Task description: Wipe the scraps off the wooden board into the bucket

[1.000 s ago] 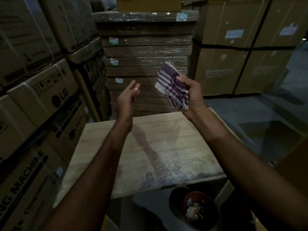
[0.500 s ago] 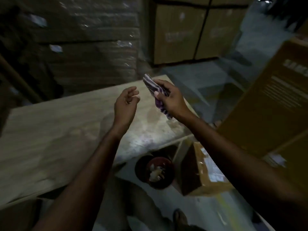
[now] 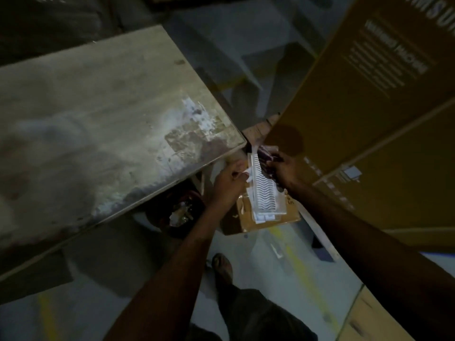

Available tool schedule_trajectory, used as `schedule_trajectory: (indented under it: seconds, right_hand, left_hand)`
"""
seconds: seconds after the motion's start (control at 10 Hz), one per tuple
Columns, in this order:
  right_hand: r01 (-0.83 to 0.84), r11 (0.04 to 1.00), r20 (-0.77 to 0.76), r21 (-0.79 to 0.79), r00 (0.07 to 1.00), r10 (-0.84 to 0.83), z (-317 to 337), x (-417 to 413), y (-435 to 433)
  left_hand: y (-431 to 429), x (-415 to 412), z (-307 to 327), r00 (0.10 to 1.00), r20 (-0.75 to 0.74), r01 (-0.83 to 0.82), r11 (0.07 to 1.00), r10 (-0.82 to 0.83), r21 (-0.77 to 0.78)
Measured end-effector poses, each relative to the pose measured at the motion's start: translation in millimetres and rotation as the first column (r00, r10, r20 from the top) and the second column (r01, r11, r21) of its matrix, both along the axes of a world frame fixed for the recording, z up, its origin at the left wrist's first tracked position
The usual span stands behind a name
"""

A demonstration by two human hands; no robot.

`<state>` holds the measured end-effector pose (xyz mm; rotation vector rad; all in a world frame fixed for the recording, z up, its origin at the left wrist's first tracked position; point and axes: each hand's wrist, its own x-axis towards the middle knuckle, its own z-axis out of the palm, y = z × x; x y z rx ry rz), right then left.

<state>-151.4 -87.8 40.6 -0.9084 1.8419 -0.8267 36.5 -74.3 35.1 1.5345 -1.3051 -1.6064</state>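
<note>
Both hands [image 3: 256,174] on upright striped cloth [image 3: 264,190].

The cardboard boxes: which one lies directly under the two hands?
The small cardboard box on the floor beside the bucket. It lies low under the left hand and right hand; the large printed box towers at the right.

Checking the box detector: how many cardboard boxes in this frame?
2 clear ones. A big printed box stands at right; a small open box sits on the floor below the hands, beside the bucket. The dark shapes at top left may be more.
</note>
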Motion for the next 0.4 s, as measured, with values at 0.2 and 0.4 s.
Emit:
schedule_trajectory:
  seconds: [0.2, 0.4]
  right_hand:
    - [-0.249, 0.969, -0.311, 0.003, 0.92, 0.238, -82, -41, 17]
    - [-0.217, 0.976, -0.451, 0.004, 0.871, 0.196, -110, -51, 15]
  left_hand:
    - [-2, -47, -25, 0.996, -0.016, 0.086, 0.992, -0.085, 0.093]
    - [-7, -57, -46, 0.999, -0.009, 0.051, 0.998, -0.051, 0.044]
